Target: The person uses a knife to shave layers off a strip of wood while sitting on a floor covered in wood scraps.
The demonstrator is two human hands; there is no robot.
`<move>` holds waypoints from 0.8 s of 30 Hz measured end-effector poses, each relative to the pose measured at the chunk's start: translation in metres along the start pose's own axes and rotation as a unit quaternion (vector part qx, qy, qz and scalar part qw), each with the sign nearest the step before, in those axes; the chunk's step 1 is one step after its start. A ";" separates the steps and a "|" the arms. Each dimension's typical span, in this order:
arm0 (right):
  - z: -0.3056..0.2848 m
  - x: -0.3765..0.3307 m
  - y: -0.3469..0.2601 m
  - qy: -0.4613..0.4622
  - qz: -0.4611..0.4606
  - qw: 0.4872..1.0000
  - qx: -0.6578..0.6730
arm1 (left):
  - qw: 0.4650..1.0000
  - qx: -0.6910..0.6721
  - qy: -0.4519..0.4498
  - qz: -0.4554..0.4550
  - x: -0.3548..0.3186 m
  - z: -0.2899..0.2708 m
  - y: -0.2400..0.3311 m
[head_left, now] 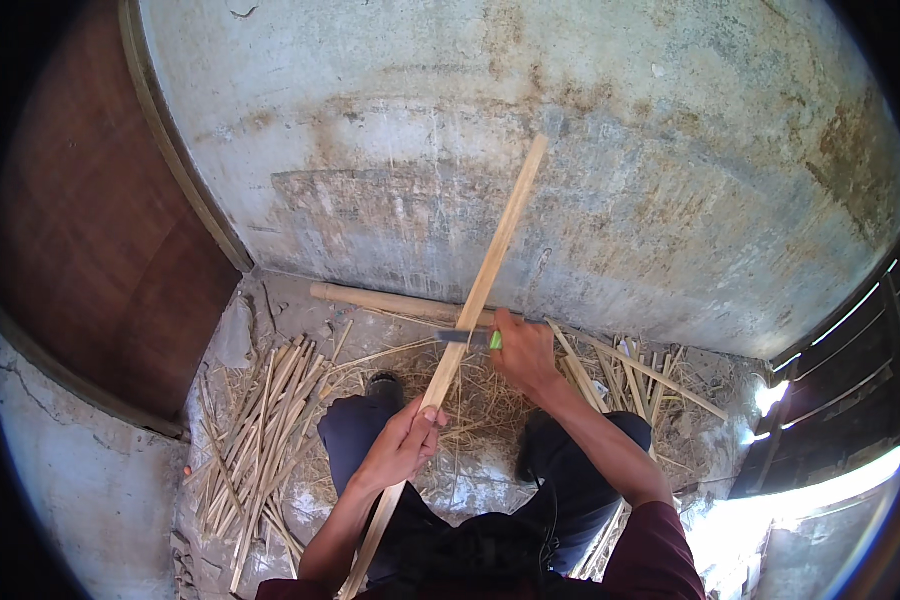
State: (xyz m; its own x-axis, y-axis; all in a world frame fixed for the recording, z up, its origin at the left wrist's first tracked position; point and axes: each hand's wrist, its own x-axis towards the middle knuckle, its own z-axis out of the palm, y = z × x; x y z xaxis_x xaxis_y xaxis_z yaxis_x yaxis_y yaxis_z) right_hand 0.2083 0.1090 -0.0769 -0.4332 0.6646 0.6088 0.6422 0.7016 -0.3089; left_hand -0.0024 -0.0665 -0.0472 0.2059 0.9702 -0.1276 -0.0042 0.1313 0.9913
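A long, pale bamboo strip slants from my lap up toward the wall. My left hand is closed round its lower part, just above my thighs. In my right hand is a knife with a dark blade and a bright green part at the handle. The blade lies across the strip, above my left hand, and appears to touch it. My right fingers wrap the handle and hide most of it.
A heap of thin bamboo strips lies to my left, and more strips lie to my right. A bamboo pole rests along the foot of the stained wall. Fine shavings cover the floor between my feet. A brown door panel stands at left.
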 end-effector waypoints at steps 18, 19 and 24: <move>-0.014 0.025 0.046 0.005 0.132 0.988 -0.075 | 0.999 0.023 -0.021 -0.039 -0.045 -0.006 -0.016; -0.013 0.027 0.057 0.016 0.161 0.984 -0.070 | 0.998 0.027 -0.030 -0.044 -0.051 -0.007 -0.019; -0.023 0.031 0.081 0.066 0.153 0.979 -0.115 | 0.995 0.033 -0.040 -0.086 -0.075 -0.006 -0.021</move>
State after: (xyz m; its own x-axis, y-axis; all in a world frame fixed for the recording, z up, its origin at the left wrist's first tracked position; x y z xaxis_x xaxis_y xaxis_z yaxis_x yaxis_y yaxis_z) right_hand 0.2612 0.1805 -0.0659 -0.1225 0.7854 0.6067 0.8608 0.3884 -0.3290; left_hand -0.0234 -0.1408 -0.0584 0.2752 0.9148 -0.2956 0.1019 0.2780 0.9552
